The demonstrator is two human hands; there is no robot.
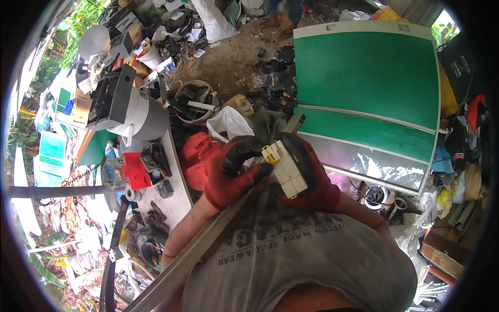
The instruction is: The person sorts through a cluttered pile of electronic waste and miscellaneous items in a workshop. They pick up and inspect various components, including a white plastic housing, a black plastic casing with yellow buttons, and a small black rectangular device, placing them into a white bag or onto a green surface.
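Note:
A cream plastic block with yellow clip parts [290,175], resembling an electrical module, is held in front of my chest. My right hand [315,175], in a red and black work glove, wraps its right side and lower end. My left hand [234,171], gloved alike, has its thumb and fingertips at the yellow part of the upper left edge. Its remaining fingers are curled. A long pale bar [202,249] runs diagonally past my left forearm and beneath both hands. The palm-side faces of the block are hidden by the gloves.
A large green panel [366,74] stands at the right. On the left, a white board [179,167] bears a red piece [136,170] and dark parts. A grey-white bucket-like container [146,115] and a scrap-filled bucket [197,101] stand beyond. Another person's feet [269,24] show at the top.

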